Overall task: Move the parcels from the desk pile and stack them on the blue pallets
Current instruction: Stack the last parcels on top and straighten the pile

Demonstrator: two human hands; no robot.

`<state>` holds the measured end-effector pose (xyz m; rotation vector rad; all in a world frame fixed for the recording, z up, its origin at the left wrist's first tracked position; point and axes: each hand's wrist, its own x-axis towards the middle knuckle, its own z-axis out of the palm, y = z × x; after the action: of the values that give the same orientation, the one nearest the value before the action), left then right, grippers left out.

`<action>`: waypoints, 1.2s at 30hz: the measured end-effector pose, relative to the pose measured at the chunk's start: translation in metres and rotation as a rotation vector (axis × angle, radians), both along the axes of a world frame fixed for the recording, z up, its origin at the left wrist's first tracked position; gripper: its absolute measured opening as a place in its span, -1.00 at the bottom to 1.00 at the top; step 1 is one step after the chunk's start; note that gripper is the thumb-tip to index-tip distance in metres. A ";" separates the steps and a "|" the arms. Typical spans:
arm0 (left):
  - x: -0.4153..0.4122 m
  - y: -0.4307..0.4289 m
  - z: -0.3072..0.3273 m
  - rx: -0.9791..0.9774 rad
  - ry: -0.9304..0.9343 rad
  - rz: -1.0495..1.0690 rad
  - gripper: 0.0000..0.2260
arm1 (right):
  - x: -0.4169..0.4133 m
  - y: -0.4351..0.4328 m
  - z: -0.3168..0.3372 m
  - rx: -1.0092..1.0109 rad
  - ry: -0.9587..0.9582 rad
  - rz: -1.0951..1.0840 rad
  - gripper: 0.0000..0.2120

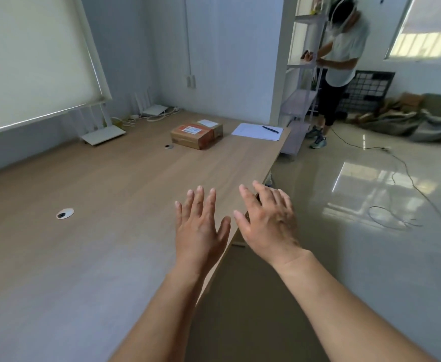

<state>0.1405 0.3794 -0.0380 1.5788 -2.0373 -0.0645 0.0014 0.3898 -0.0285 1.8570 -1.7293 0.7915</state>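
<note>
Both arms stretched fwd over the near corner of a long light-wood desk (114, 194); left hand (201, 228) flat, fingers spread, palm down above the desk top, holding nothing; right hand (266, 220) likewise splayed wide & empty, hanging past the desk edge over the floor.

Parcels (195, 134) sit well apart from the hands, toward the far end of the desk: brown carton w/ a white label on top, a 2nd smaller box touching it behind, white slip on that one. Just right of them, a sheet of paper (256, 131) w/ a black pen (270, 129) lying on it, near the desk's far corner. Two round cable grommets (65, 213) in the desk top, one near left, one just beside the parcels.

Far end by the wall: white routers (104, 130) w/ upright antennas, loose white cords; roller blind (31, 61) pulled down on the left.

Right side: glossy pale tile floor (371, 270) w/ window glare; thin cable (402, 184) snaking across it; heap of sacks & cardboard (410, 116) against the far wall. Another person (342, 61) stands at a white shelf rack (303, 82), blurred.
</note>
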 end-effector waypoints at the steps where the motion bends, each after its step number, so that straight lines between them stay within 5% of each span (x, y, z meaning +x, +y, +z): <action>1: -0.004 -0.016 0.001 0.012 0.002 -0.005 -0.40 | -0.004 -0.015 0.001 0.006 0.000 -0.007 -0.48; 20: -0.064 -0.201 -0.028 0.107 0.021 0.101 -0.40 | -0.064 -0.211 -0.025 0.128 0.013 0.045 -0.50; 36: -0.237 -0.362 -0.034 0.213 -0.017 0.376 -0.37 | -0.233 -0.406 -0.029 0.253 -0.021 0.209 -0.43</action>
<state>-0.0964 0.0173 -0.0716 2.0764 -1.7575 -0.1308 -0.2314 -0.0160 -0.0580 2.2345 -1.7340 0.6974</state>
